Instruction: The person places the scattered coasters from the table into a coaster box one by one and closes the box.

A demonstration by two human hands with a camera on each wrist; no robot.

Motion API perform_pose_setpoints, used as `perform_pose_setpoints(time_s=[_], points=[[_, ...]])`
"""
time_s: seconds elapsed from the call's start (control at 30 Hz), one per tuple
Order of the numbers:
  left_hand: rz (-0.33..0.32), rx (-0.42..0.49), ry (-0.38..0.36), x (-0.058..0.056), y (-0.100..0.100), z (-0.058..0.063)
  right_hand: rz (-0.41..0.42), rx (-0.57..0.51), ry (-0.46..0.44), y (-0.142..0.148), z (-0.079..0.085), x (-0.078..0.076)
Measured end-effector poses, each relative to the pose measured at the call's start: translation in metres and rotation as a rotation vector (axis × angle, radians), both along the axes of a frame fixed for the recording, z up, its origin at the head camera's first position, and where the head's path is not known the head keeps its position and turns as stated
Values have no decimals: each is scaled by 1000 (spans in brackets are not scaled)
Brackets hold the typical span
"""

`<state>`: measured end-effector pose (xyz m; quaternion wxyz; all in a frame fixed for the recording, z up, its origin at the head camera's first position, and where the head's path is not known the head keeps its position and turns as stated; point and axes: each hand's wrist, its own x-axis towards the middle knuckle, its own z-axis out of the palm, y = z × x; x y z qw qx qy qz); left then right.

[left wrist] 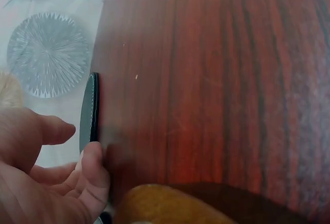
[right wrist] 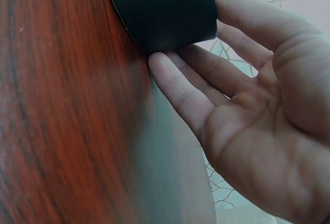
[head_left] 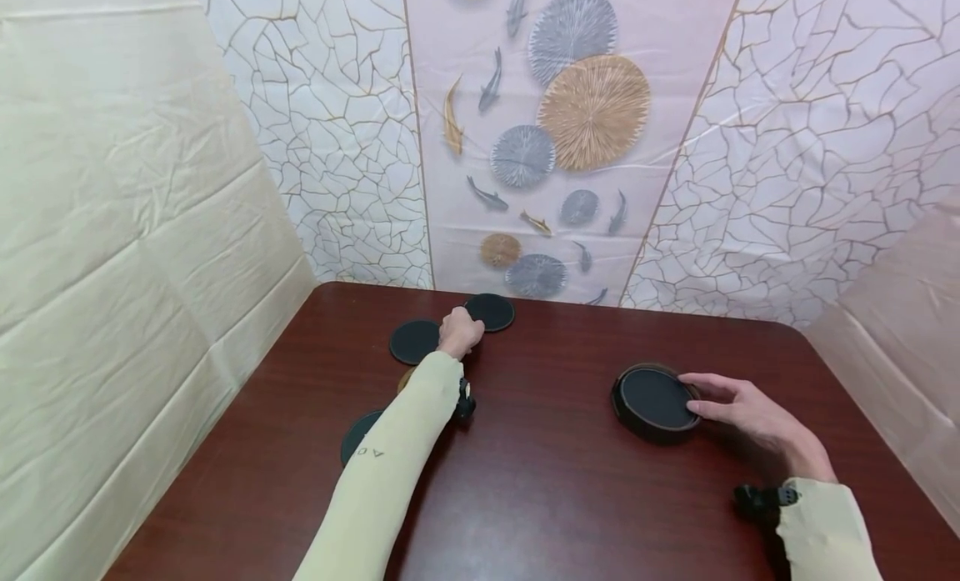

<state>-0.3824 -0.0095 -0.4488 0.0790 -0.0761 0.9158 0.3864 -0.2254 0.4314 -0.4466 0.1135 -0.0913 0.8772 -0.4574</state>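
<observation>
My left hand (head_left: 461, 333) reaches to the back of the table, its fingertips right at the near edge of a round black coaster (head_left: 491, 313). In the left wrist view its thumb stands apart from that coaster's stitched edge (left wrist: 94, 108), with the other fingers bent loosely. My right hand (head_left: 753, 410) touches the right side of a round black coaster holder (head_left: 637, 425), with a black disc inside its rim. In the right wrist view, the thumb and extended fingers (right wrist: 180, 87) lie against the holder's side wall (right wrist: 170, 17).
Another black coaster (head_left: 414, 342) lies left of my left hand. A brown round piece (head_left: 405, 379) and a further black coaster (head_left: 357, 435) are partly hidden by my left sleeve. The dark red wooden table (head_left: 540, 498) ends at a patterned cloth (head_left: 517, 222) behind.
</observation>
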Motion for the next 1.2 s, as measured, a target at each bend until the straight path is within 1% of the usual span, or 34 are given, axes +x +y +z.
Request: perform_pose_setpoints(time_s=[0.13, 0.27, 0.37, 0.47, 0.6, 0.7, 0.83, 0.9, 0.97, 1.07, 1.13, 1.2], points=[[24, -20, -6, 2, 1, 0, -10, 19, -4, 0, 0, 1], [47, -80, -2, 2, 7, -1, -8, 27, 9, 1, 0, 2], [49, -116, -4, 1, 11, -3, -13, 41, 19, 2, -1, 3], [70, -134, 20, -2, 12, -5, -15, 47, 21, 2, 0, 2], [117, -167, 65, -5, 13, -8, -6, 40, 12, 2, 1, 1], [133, -185, 77, -5, 14, -10, -9, 49, 9, 2, 2, 0], [119, -188, 73, -4, 12, -9, -18, 72, 8, 0, 5, -1], [102, -181, 52, -2, 10, -7, -17, 86, 6, 0, 6, -1], [70, -161, 24, 1, 7, -4, -16, 98, 2, 0, 7, -1], [1, -124, -23, 5, 2, 1, -28, 107, -8, 0, 7, -1], [-48, -94, -53, 5, -2, 3, -29, 105, -10, -1, 7, 0], [-76, -66, -71, 5, -5, 3, -34, 101, -15, -2, 5, 0]])
